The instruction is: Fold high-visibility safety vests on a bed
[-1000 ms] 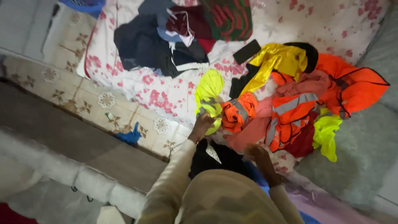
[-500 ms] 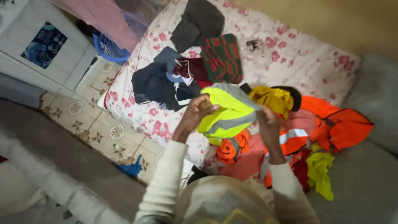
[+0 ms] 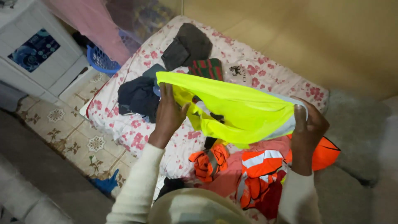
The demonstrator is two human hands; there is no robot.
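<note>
- Room: we look down on a tan wall, a patterned tile floor (image 3: 78,137) at left, a white cabinet (image 3: 39,54) at upper left, and a blue basket (image 3: 99,60) beside it.
- Surface: a mattress under a floral sheet (image 3: 265,72) fills the middle; a grey rug (image 3: 356,124) borders it on the right.
- Piles: dark clothes (image 3: 139,97) lie on the sheet at left, a dark garment (image 3: 188,45) further up, and a red-green striped piece (image 3: 207,68) just behind the stretched vest. Orange vests (image 3: 261,170) with reflective bands lie heaped nearest us, below the hands.
- Vest (image 3: 232,105): a yellow high-visibility vest hangs in the air above the sheet, spread between both hands. Its long axis runs left to right, dipping slightly toward the right; its lower folds droop toward the orange heap.
- Left hand (image 3: 168,112): closed on the vest's left end, fingers upright, thumb pinching the cloth.
- Right hand (image 3: 309,126): closed on the right end, where a grey reflective band shows at the fingertips.
- Key relation: the vest lies between the two hands, each at one end, so we judge neither nearer; the cloth is taut along its top edge only.
</note>
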